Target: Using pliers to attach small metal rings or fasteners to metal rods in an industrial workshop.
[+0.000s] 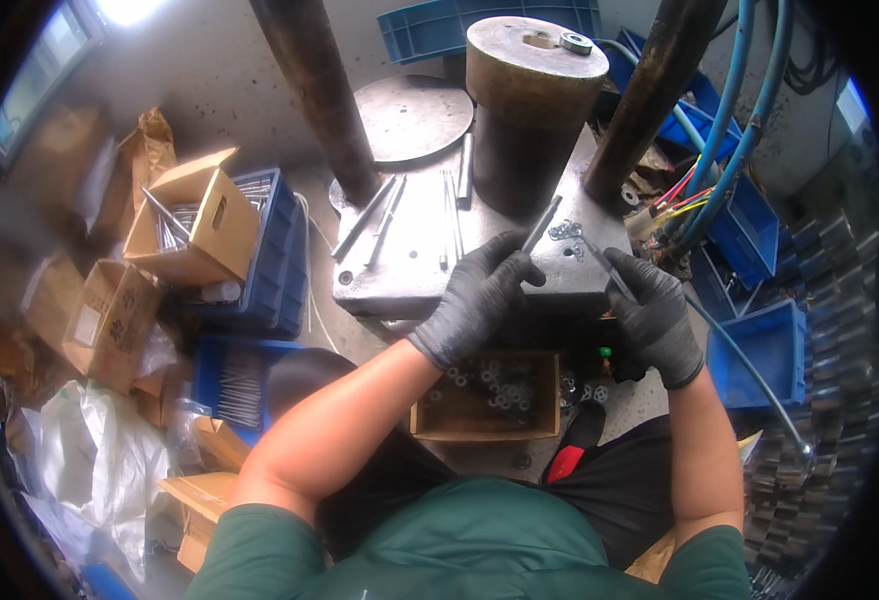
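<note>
Gripping a tilted metal rod [542,226]: left hand [482,288] | right hand [654,312]: closed around a slim pointed tool [614,271], tip near small rings [565,231] loose on worktop [415,285] | seemingly mid-work, rings unfitted; finished count unclear

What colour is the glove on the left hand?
The glove is dark grey, nearly black; it shows best in the head view.
</note>
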`<state>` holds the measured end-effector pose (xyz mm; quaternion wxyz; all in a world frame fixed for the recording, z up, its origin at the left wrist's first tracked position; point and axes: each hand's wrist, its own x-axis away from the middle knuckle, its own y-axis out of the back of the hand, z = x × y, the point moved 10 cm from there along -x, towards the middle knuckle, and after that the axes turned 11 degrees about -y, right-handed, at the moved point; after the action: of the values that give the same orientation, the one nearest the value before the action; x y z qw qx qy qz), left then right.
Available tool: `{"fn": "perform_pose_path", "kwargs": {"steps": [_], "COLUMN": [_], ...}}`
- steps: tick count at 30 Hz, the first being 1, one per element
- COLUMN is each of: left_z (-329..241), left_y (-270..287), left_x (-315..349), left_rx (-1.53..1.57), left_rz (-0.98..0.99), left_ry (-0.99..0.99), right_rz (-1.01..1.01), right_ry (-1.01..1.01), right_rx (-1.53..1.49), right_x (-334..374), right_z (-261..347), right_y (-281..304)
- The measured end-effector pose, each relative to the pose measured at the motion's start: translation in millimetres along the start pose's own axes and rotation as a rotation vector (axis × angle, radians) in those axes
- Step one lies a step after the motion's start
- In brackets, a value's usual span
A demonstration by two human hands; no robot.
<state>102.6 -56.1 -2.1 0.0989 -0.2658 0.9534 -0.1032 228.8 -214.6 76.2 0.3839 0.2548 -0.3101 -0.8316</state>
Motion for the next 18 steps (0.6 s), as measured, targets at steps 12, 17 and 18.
{"fn": "perform_pose_path", "kwargs": {"steps": [12, 17, 18], "left_z": [-14.5, -27.2, -26.0], "left_y": [-3.8, -1.5, -2.8], "left_x": [-3.0, -2.0, -0.9], "left_rx": [-0.337, -0.647, -0.600], "left_rz": [0.049, 0.083, 0.106], "left_ry": [-0.171, -0.184, -0.179], "right_rz": [0.104, 0.212, 0.255], "right_ry": [-0.239, -0.239, -0.228], "right_rx": [-0.154, -0.109, -0.084], "right_x": [-0.4, 1.4, 1.7], "right_z": [-36.2, -30.0, -26.9], "right_y": [19.8, 18.6, 16.9]}}
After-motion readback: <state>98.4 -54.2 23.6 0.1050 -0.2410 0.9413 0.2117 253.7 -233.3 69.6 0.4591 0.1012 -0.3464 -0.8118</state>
